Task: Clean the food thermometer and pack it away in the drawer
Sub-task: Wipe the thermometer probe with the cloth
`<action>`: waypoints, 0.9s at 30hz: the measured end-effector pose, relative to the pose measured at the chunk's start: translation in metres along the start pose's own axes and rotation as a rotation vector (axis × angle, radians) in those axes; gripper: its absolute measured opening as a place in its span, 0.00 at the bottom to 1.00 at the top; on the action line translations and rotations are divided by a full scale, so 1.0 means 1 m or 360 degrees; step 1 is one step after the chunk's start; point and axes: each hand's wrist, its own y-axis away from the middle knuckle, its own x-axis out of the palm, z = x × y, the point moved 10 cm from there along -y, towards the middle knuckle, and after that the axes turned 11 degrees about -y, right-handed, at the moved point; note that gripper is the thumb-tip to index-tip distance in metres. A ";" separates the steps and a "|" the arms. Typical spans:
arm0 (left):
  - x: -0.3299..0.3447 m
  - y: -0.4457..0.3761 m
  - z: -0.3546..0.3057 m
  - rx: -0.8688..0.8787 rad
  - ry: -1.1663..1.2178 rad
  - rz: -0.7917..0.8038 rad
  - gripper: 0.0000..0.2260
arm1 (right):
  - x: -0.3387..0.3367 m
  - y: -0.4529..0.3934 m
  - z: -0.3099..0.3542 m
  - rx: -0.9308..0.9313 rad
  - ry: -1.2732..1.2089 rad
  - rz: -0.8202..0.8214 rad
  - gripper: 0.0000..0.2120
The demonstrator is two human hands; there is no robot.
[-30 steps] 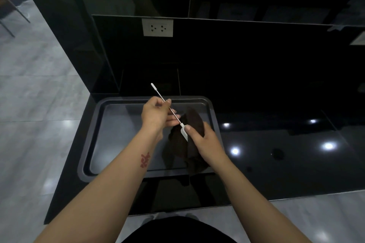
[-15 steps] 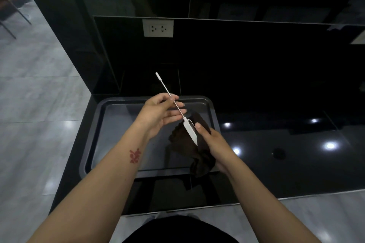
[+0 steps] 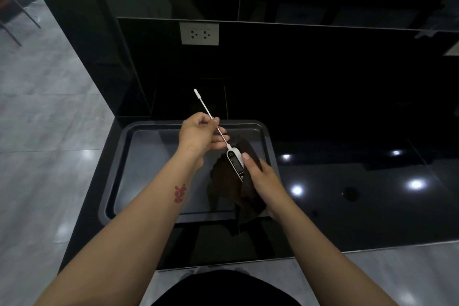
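Observation:
The food thermometer [image 3: 235, 161] has a white body with a dark display and a long thin metal probe ending in a white tip cap at the upper left. My left hand [image 3: 200, 133] pinches the probe near its middle. My right hand [image 3: 260, 176] holds the thermometer's body together with a dark brown cloth [image 3: 231, 186] that hangs below it. Both are held above the right part of a dark grey tray [image 3: 116, 174]. No drawer is visible.
The tray lies on a glossy black countertop [image 3: 347, 206] with ceiling light reflections. A black back panel carries a white double socket [image 3: 199, 33]. Grey tiled floor [image 3: 44, 131] lies to the left, past the counter's edge.
The thermometer's body has turned so its dark display faces up. My left hand has slid along the probe and closed on it. The cloth has bunched lower under my right hand.

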 end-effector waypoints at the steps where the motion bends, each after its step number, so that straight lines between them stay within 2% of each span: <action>1: -0.003 -0.001 0.001 -0.0007 0.0013 -0.0021 0.06 | -0.003 0.001 -0.003 0.0002 0.0013 -0.0008 0.18; 9: 0.008 0.002 0.005 -0.0048 0.0034 -0.0008 0.05 | 0.006 -0.011 0.022 -0.0119 0.0085 0.0001 0.17; 14: -0.004 -0.007 -0.001 0.0001 0.0018 -0.0082 0.05 | -0.009 -0.007 0.011 -0.0134 0.0134 -0.0071 0.15; 19: -0.002 -0.006 0.007 0.0005 -0.0013 -0.0128 0.06 | 0.002 -0.005 0.027 -0.0280 0.0202 -0.0048 0.22; 23: 0.005 -0.002 0.004 0.0064 -0.0070 -0.0145 0.07 | 0.016 -0.011 0.038 -0.0324 0.0321 0.0001 0.13; 27: 0.002 -0.002 -0.004 0.0100 -0.0067 -0.0134 0.05 | 0.008 -0.015 0.029 -0.0263 0.0180 -0.0044 0.07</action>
